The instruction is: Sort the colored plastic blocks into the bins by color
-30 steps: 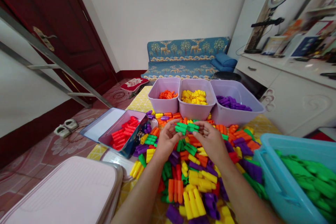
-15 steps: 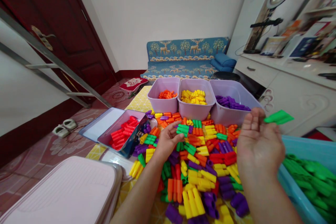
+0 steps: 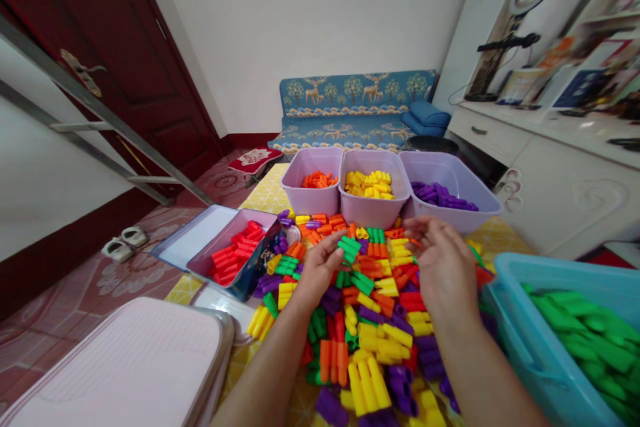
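My left hand (image 3: 319,268) pinches a green plastic tube block (image 3: 349,249), several joined tubes wide, between thumb and fingers just above the pile. To its right, my right hand (image 3: 445,267) hovers over the pile with fingers curved and apart, and nothing shows in it. Beneath both hands spreads a mixed pile of tube blocks: yellow (image 3: 369,385), orange (image 3: 333,361), purple (image 3: 401,390), red and green. At the right stands a turquoise bin (image 3: 525,347) holding green blocks (image 3: 590,333).
Three lilac bins (image 3: 374,210) line the far side, holding orange, yellow and purple blocks. A box with its lid folded back (image 3: 200,233) holds red blocks (image 3: 237,253) at the left. Pale pink lids (image 3: 115,367) lie near front left. A patterned sofa (image 3: 357,107) stands behind.
My right hand has moved left from beside the turquoise bin to above the pile. The green block that was at its fingers is gone from there. My left hand has barely moved.
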Tool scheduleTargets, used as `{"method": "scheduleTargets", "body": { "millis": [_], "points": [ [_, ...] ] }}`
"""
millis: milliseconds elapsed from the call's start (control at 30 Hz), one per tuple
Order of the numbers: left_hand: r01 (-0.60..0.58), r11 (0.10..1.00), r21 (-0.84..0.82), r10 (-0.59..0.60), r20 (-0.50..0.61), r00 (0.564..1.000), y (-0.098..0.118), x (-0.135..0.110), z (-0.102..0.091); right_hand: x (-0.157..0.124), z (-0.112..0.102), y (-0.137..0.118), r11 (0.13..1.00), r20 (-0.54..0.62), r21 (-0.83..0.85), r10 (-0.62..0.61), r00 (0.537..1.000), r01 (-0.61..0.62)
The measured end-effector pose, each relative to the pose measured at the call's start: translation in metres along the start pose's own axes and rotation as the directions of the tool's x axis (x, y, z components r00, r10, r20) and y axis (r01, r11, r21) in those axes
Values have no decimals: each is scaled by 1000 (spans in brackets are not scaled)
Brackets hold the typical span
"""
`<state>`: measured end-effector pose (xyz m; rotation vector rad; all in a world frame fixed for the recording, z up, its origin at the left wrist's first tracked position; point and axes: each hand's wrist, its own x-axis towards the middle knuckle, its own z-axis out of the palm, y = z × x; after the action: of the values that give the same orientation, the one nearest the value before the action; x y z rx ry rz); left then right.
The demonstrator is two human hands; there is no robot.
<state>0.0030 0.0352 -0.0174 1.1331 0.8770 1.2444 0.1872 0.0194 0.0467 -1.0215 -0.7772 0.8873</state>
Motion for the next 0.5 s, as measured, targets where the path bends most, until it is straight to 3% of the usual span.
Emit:
{"method": "scheduleTargets", "body": {
  "millis": [67,167,267,333,400,467,500],
  "points": [
    [-8,1000,15,8,18,1000,3,-1,0,-9,11,15,956,241,-289,29,970,43],
    [-26,999,23,26,36,999,6,-3,1,-21,21,29,759,433,-593,21,901,268],
    [-40,999,34,39,43,998,4,-4,2,-26,22,32,644,495,-679,46,867,353],
    [-54,996,75,50,54,997,3,-4,2,-26,21,32,641,494,-690,78,866,336],
    [-89,969,229,82,40,996,6,-4,2,-22,18,35,658,488,-684,91,868,315],
    [-110,846,522,139,-16,990,17,-7,0,-17,15,39,666,481,-684,104,870,299],
    [-94,719,689,173,-46,984,26,-9,-1,-15,13,41,659,481,-692,116,869,295]
  ]
}}
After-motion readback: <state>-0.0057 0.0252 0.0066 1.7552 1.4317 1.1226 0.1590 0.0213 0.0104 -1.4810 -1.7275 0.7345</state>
